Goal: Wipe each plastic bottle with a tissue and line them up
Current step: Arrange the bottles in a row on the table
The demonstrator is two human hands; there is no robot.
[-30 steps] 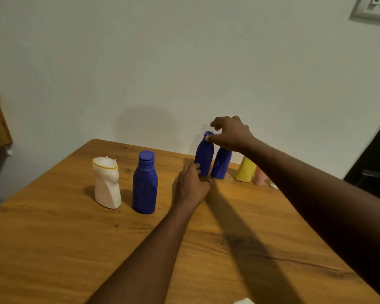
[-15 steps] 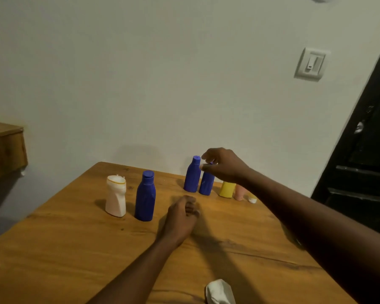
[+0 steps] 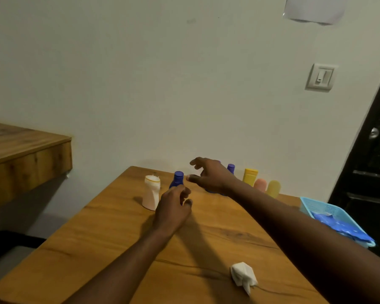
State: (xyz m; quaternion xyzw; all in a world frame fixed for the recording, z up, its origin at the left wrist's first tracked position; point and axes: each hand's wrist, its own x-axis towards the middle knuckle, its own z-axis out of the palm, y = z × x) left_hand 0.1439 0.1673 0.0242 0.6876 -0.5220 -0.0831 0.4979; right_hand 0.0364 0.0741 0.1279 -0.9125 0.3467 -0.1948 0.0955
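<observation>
Left hand (image 3: 173,210) loosely curled, holds nothing, low over table (image 3: 97,249). Blue bottle (image 3: 178,179) just beyond its fingers, white bottle (image 3: 151,193) beside it on the left. Right hand (image 3: 211,177) spread wide, empty; second blue bottle (image 3: 230,168) behind it, mostly hidden, contact unclear. Tissue (image 3: 244,276) lies crumpled beside right forearm.

The desk (image 3: 97,249) carries seven bottles, namely one white bottle (image 3: 151,195), three blue bottles (image 3: 178,178) (image 3: 230,168) (image 3: 219,161), one of them barely showing, two yellow bottles (image 3: 249,176) (image 3: 273,188) and one pink bottle (image 3: 260,184), besides one tissue (image 3: 242,276) and one basket (image 3: 316,207), with one switch (image 3: 320,76) on the wall (image 3: 140,84).
</observation>
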